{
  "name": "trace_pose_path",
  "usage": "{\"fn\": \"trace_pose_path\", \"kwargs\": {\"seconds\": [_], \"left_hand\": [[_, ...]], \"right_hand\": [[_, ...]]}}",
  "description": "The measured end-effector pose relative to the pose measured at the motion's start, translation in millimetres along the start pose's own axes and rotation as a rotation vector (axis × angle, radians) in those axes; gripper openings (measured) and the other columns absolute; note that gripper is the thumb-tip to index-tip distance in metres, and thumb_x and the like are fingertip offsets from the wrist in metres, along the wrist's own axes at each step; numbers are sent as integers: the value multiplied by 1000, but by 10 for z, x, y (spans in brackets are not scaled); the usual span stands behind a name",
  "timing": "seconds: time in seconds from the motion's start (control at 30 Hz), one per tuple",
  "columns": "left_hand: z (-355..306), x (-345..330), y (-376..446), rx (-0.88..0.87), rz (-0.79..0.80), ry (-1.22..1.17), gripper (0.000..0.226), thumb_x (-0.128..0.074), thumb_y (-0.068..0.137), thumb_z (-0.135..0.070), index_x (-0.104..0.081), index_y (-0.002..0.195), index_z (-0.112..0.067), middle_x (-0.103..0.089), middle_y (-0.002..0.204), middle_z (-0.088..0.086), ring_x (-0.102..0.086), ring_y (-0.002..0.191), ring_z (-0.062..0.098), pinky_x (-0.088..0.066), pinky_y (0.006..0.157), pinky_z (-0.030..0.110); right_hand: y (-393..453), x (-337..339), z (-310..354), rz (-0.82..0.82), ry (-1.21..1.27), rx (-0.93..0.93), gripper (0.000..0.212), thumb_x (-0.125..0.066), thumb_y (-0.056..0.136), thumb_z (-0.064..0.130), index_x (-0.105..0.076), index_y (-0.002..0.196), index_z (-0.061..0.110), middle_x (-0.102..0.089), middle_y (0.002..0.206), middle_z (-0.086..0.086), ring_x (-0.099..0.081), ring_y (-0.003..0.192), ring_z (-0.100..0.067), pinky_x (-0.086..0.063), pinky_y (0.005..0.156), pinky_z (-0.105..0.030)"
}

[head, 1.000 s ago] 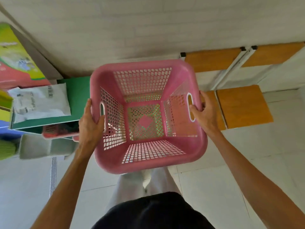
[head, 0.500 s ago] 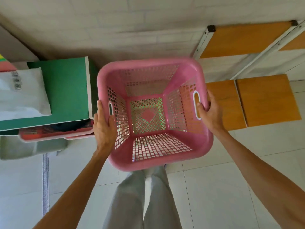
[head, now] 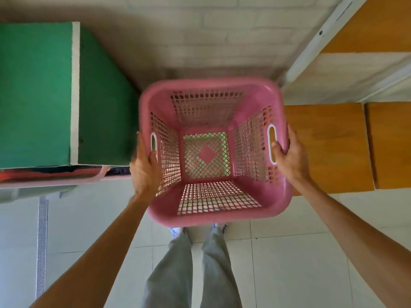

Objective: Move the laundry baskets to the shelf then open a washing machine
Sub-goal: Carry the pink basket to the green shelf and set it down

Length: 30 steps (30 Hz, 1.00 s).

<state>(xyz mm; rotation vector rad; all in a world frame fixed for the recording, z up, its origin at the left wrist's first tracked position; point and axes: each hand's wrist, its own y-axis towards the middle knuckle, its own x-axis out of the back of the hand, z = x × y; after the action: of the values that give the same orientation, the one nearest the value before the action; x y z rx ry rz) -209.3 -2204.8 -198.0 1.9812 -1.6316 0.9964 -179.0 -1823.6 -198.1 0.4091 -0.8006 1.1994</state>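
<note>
An empty pink laundry basket (head: 213,216) with perforated walls hangs in front of me, above the tiled floor. My left hand (head: 144,170) grips its left side at the handle slot. My right hand (head: 289,156) grips the right rim, thumb through the white-edged handle slot. The shelf (head: 329,145) with orange wooden boards and a white metal frame stands just to the right of the basket, its low board level with my right hand. No washing machine shows in this view.
A green box (head: 40,92) sits at the left, close to the basket's left wall, with another pink basket rim (head: 66,177) beneath it. A white brick wall (head: 200,41) lies ahead. Pale floor tiles (head: 289,263) surround my legs.
The basket, still held by both hands, has come lower and nearer the wall. The view has shifted so the green box and the shelf boards look bigger and closer.
</note>
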Motion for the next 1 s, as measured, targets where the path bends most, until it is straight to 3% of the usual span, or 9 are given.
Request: {"fn": "trace_pose_path", "kwargs": {"seconds": [0.1,0.2,0.3,0.4,0.43,0.5,0.67,0.83,1.0], "left_hand": [[172,-148,125,-56,-16,29,62,-45,98,-9,-24,157,-12,-67,100,23,-64,69,40,-57,62,47],[334,-278,192,-105,2,45,62,-42,98,-20,-23,157,-12,-64,117,27,-67,84,47,-59,72,52],[406,-363,215,-82,13,49,64,-40,97,-27,-21,157,-17,-61,126,26,-66,93,49,-58,77,55],[493,-435,247,-56,16,79,64,-44,97,-23,-22,157,-13,-57,134,26,-63,107,48,-55,86,55],[515,-465,254,-58,21,94,65,-45,96,-21,-23,156,-11,-57,134,27,-62,108,49,-55,87,55],[547,-524,271,-47,35,105,66,-51,97,-15,-24,156,-8,-56,135,28,-61,110,50,-53,90,55],[594,-639,315,-8,72,115,69,-51,95,-13,-22,157,-11,-60,128,28,-65,95,50,-56,81,58],[683,-729,350,23,118,128,69,-51,96,-11,-19,157,-13,-66,115,27,-68,81,47,-58,70,60],[634,-776,357,44,115,123,67,-51,96,-3,-21,156,-6,-67,110,28,-68,81,45,-58,72,58]], "right_hand": [[76,-141,-156,52,-67,8,74,-64,95,28,-25,157,18,-66,123,-12,-71,71,-19,-62,54,-33],[112,-241,-333,138,-101,6,86,-70,89,21,-19,158,19,-51,144,-9,-70,89,-16,-61,62,-24],[141,-333,-472,220,-114,-2,93,-72,85,13,-16,158,23,-46,147,-5,-66,108,-20,-63,73,-32],[140,-440,-516,229,-172,30,86,-70,88,15,-18,158,14,-41,154,-10,-54,130,-24,-51,103,-40],[134,-485,-525,220,-183,46,84,-69,89,15,-20,158,10,-39,156,-12,-50,134,-27,-48,107,-44],[115,-575,-517,189,-213,60,80,-68,91,12,-22,156,3,-38,156,-17,-52,132,-32,-52,101,-46],[73,-702,-575,146,-271,35,82,-74,87,8,-28,154,4,-60,134,-19,-73,89,-29,-57,66,-26],[109,-806,-588,96,-352,18,81,-79,82,10,-36,151,11,-68,122,-16,-71,87,-28,-58,61,-28],[121,-879,-503,31,-431,-37,78,-80,79,7,-43,147,13,-71,118,-11,-56,88,-24,-56,62,-35]]}}
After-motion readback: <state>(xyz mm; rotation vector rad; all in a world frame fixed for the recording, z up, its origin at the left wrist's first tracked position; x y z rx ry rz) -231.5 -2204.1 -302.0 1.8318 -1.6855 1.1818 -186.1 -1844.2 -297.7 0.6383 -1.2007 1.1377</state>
